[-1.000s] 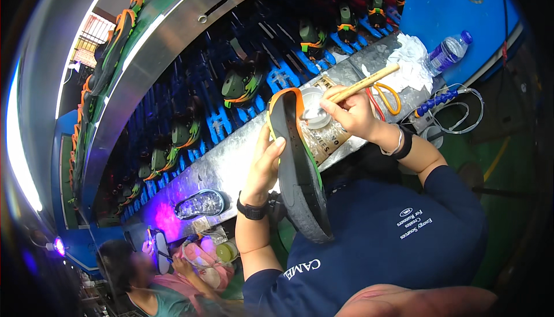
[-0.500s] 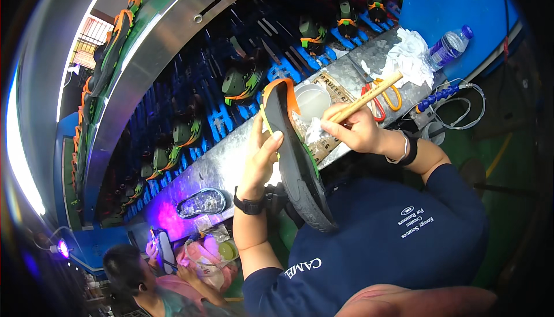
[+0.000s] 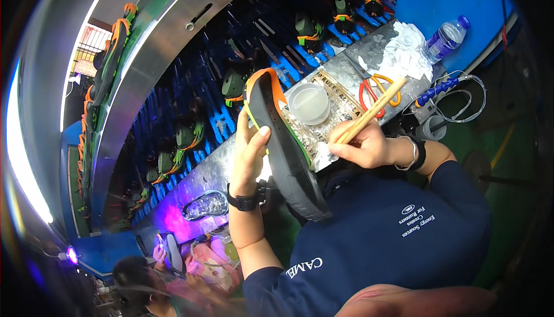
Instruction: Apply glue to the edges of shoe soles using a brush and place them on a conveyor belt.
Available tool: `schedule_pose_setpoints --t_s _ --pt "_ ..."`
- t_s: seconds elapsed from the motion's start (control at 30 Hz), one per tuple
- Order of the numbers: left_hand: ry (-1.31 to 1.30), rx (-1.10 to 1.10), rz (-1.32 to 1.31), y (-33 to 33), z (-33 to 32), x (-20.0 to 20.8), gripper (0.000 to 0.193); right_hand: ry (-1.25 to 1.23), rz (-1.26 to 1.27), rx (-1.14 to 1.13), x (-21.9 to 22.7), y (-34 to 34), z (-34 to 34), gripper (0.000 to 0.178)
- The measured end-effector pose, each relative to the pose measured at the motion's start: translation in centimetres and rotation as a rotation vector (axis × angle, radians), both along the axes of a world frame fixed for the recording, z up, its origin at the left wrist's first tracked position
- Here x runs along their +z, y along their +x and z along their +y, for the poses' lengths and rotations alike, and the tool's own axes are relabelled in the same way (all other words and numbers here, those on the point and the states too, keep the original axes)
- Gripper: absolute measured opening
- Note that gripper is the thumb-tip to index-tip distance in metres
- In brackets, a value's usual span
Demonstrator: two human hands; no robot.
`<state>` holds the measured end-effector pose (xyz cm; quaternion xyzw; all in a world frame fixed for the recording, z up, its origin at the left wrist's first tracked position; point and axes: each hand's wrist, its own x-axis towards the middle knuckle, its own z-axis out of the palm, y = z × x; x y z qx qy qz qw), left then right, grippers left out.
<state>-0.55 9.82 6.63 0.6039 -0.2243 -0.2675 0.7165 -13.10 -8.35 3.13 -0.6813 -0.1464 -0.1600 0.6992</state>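
A black shoe sole (image 3: 283,149) with an orange and green rim stands tilted lengthwise in front of me. My left hand (image 3: 249,152) grips its left side, thumb across the inner face. In my right hand (image 3: 366,144) is a light wooden stick (image 3: 384,100), pinched near its lower end. A white, cloth-like bit (image 3: 324,158) shows at that end, close to the sole's right edge; whether it touches cannot be made out. Beyond the sole, a translucent cup (image 3: 293,112) with cloudy liquid rests on a piece of printed cardboard (image 3: 337,89).
Scissors with red and orange handles (image 3: 362,94), crumpled white cloth (image 3: 407,51) and a bottle (image 3: 447,40) lie along the metal ledge (image 3: 225,164). Behind it, shoe parts (image 3: 234,83) sit on a blue rack. Another sole (image 3: 205,206) lies leftward, near another person (image 3: 135,282).
The sole and my left hand have shifted slightly left. My right hand and the stick have come a little nearer me, and the cup now shows fully.
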Motion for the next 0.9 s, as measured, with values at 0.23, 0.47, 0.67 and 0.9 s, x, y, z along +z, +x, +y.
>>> schedule_pose_setpoints --t_s 0.23,0.47,0.67,0.9 --pt "0.05 0.115 -0.165 0.2 3.5 2.6 0.047 -0.025 -0.702 0.023 10.4 -2.6 -2.7 0.022" --pt "0.32 0.545 -1.196 0.8 9.3 4.5 0.032 0.043 -0.986 0.225 13.6 -2.2 -2.9 0.028" --pt "0.417 1.021 -1.484 3.1 8.5 9.1 0.031 0.032 -1.15 -0.017 14.9 -2.6 -4.0 0.031" --pt "0.335 1.333 -1.634 9.4 -3.9 18.4 0.028 -0.072 -0.91 -0.139 12.3 -3.4 -6.7 0.022"
